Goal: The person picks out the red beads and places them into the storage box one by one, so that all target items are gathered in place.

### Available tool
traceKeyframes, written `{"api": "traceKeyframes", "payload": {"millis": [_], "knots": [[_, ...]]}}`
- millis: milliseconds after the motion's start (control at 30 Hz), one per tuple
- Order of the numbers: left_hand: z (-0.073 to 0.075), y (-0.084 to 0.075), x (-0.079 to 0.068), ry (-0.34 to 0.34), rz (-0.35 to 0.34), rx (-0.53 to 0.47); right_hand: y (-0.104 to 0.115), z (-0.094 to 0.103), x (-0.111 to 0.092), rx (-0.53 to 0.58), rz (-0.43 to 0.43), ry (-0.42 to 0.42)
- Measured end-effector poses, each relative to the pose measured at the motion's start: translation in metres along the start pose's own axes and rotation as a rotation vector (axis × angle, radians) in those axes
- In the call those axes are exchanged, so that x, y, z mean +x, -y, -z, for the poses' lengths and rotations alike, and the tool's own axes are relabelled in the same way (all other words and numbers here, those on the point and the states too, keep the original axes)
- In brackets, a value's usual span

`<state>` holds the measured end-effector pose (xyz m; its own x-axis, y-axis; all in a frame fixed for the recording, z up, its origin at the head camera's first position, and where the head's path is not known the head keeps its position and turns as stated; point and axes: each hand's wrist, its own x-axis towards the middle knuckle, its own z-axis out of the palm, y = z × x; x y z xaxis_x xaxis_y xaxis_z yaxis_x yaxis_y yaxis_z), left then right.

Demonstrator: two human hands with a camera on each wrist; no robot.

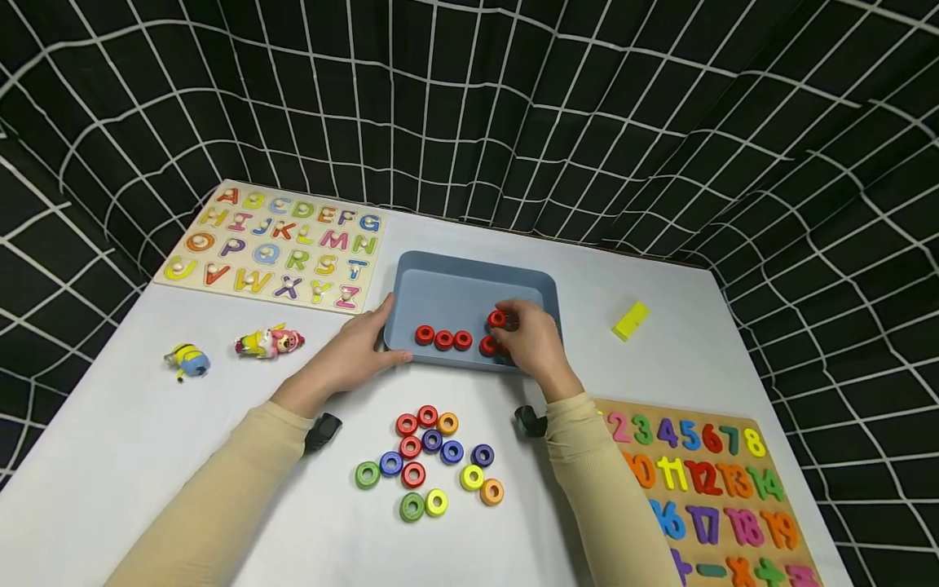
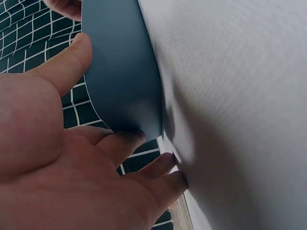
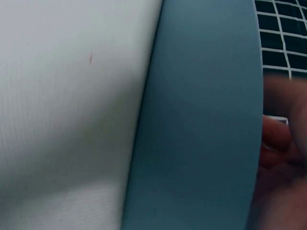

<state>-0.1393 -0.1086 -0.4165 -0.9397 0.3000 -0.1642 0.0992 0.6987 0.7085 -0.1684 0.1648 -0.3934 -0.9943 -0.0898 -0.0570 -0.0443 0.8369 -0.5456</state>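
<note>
In the head view, a blue-grey tray [image 1: 469,285] lies on the white table. My left hand [image 1: 358,346] holds its front left corner, thumb at the front rim and fingers along the left side. The left wrist view shows the thumb and fingers of this left hand [image 2: 96,158] against the tray wall [image 2: 120,62]. Over the tray's right part, my right hand [image 1: 534,341] pinches a red ring [image 1: 490,319] between thumb and fingers. Below it, several red rings [image 1: 443,341] line the tray's front side, partly hidden by the right hand.
In front of the tray lie several loose rings [image 1: 431,441] in red, orange, blue, green and yellow. A letter board [image 1: 293,269] and two small figures [image 1: 270,341] are left. On the right are a yellow block [image 1: 630,321] and a number board [image 1: 722,514], partly covered by the right sleeve.
</note>
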Motion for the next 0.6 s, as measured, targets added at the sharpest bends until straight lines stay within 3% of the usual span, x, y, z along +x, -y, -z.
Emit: {"api": "traceKeyframes", "payload": {"millis": [133, 367, 500, 600], "knots": [[0.0, -0.001, 0.0, 0.001, 0.004, -0.004, -0.003, -0.001, -0.001, 0.016, -0.015, 0.04], [-0.001, -0.003, -0.001, 0.004, 0.008, -0.004, -0.003, -0.001, -0.007, 0.073, 0.037, -0.008], [-0.001, -0.003, -0.001, 0.008, 0.012, 0.001, 0.016, 0.007, -0.022, 0.121, 0.099, -0.04], [-0.001, -0.003, -0.001, -0.001, 0.012, 0.0, 0.04, 0.016, -0.039, 0.17, 0.194, -0.046]]}}
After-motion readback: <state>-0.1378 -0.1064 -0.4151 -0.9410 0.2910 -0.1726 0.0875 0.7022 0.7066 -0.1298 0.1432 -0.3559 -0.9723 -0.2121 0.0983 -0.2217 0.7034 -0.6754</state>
